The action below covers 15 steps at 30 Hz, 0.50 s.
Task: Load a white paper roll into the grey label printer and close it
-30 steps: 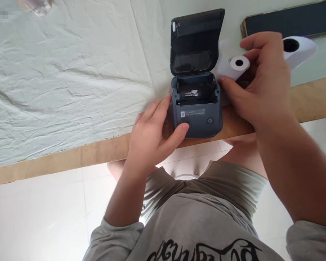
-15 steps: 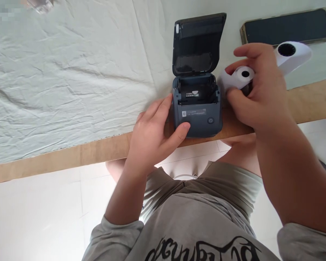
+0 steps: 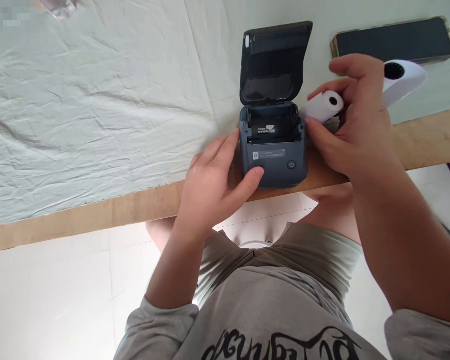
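Observation:
A dark blue-grey label printer [image 3: 273,167] stands at the table's front edge. Its black lid [image 3: 272,62] is swung up, exposing the paper compartment, where a small printed sticker shows. My left hand [image 3: 215,185] holds the printer, fingers along its left side and thumb on its front top surface. Close by the printer's right side, my right hand [image 3: 356,115] grips a small white paper roll [image 3: 320,107] between thumb and fingers. The roll's dark core hole faces right. Behind that hand lies another white rounded object [image 3: 410,80] with a dark round opening, partly hidden.
A phone in a clear case [image 3: 397,40] lies at the back right. Pale green cloth [image 3: 116,100] covers the table, leaving a wooden front edge [image 3: 135,205] bare. A shiny, partly cropped item [image 3: 62,7] is at the top left.
My right hand has tilted the paper roll and brought it slightly left, closer to the printer. My left hand stays on the printer, and the lid remains up.

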Motion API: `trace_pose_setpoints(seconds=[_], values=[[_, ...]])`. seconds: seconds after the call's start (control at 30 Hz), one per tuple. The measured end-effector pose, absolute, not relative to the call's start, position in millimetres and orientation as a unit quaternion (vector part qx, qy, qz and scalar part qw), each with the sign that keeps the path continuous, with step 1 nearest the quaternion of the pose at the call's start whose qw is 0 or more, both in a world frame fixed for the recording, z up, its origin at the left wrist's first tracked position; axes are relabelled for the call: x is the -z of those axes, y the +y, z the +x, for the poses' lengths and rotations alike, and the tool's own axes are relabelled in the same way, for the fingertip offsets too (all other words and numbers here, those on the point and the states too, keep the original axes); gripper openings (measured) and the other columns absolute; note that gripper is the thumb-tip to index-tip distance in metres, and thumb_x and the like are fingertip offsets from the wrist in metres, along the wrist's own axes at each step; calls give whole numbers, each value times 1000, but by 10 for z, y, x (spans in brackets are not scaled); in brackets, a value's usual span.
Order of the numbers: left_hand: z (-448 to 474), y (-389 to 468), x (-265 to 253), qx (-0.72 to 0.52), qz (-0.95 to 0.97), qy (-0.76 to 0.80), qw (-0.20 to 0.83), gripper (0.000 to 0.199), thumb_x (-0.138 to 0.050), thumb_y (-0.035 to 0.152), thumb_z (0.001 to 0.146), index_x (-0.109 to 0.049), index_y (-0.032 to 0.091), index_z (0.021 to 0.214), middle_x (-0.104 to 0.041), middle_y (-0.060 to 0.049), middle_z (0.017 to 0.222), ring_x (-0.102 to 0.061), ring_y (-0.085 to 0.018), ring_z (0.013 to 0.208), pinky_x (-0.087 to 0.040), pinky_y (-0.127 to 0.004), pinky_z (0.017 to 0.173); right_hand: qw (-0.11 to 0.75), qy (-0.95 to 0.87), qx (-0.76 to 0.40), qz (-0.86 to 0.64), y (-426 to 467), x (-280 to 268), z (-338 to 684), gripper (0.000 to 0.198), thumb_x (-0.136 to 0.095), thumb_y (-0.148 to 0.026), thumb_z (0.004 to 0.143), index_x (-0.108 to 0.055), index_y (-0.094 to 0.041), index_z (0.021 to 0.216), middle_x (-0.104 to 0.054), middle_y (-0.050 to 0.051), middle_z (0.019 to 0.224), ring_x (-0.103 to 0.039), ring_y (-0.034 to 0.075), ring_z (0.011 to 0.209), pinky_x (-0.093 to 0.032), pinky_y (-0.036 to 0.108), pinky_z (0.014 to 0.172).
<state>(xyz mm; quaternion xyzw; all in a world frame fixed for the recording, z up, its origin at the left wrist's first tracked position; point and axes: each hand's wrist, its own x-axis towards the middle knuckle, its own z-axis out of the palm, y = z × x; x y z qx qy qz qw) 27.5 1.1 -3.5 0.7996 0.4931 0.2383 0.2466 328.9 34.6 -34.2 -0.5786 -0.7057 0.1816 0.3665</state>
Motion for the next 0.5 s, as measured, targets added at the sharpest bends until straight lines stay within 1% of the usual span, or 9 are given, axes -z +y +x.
trace_pose_setpoints(seconds=[0.03,0.07,0.1,0.2,0.27,0.33,0.43,0.47,0.5], values=[[276,11,37,-239,799,493,247,76,-53,68,118,-66,16,172,-79,-16,162,-75,-39,144,-62,-56,129,370,-703,-173,-582,364,351,3302,84,-74,-40,86,-43,-32,163,-67,10,141,-69,18,117,-65,45,107],[277,11,41,-240,799,493,247,76,-53,68,118,-66,16,172,-80,-16,162,-76,-38,144,-62,-56,128,376,-699,-167,-585,380,365,3316,85,-76,-41,83,-44,-31,162,-65,10,141,-69,19,119,-65,46,110],[278,12,44,-239,799,493,247,75,-53,68,118,-65,16,172,-80,-16,161,-76,-38,143,-62,-56,128,382,-697,-164,-584,393,380,3329,88,-76,-41,81,-42,-32,162,-63,10,140,-68,19,119,-65,46,109],[275,13,50,-239,801,491,246,74,-53,67,118,-65,17,172,-80,-16,160,-76,-39,142,-63,-57,127,393,-699,-173,-572,399,411,3347,96,-74,-38,79,-33,-37,166,-61,9,138,-70,17,112,-66,40,96],[270,14,50,-238,802,490,245,73,-53,67,118,-65,19,172,-80,-15,161,-76,-39,142,-63,-57,127,392,-702,-180,-567,385,397,3333,97,-71,-36,80,-31,-38,169,-63,9,140,-72,17,113,-67,39,96],[265,14,47,-237,801,491,245,72,-53,67,118,-65,20,172,-79,-15,162,-76,-39,143,-63,-57,127,379,-704,-186,-570,371,359,3307,87,-68,-36,84,-40,-34,167,-66,10,142,-74,18,120,-68,42,102],[263,13,40,-237,799,494,247,74,-53,67,118,-65,18,172,-79,-16,162,-75,-39,144,-62,-57,128,349,-709,-188,-584,362,307,3273,57,-67,-38,90,-62,-26,146,-70,12,145,-73,23,136,-67,50,120],[264,13,38,-238,799,495,247,75,-53,67,118,-65,17,172,-79,-16,162,-75,-39,144,-62,-57,128,342,-708,-186,-589,360,302,3268,54,-68,-38,91,-64,-25,143,-70,11,146,-73,24,138,-66,53,124],[266,12,36,-239,798,495,247,77,-53,67,118,-65,15,172,-79,-17,162,-75,-39,144,-62,-57,128,339,-706,-183,-594,358,303,3267,57,-68,-37,90,-64,-26,146,-71,11,146,-73,24,134,-66,54,124]])
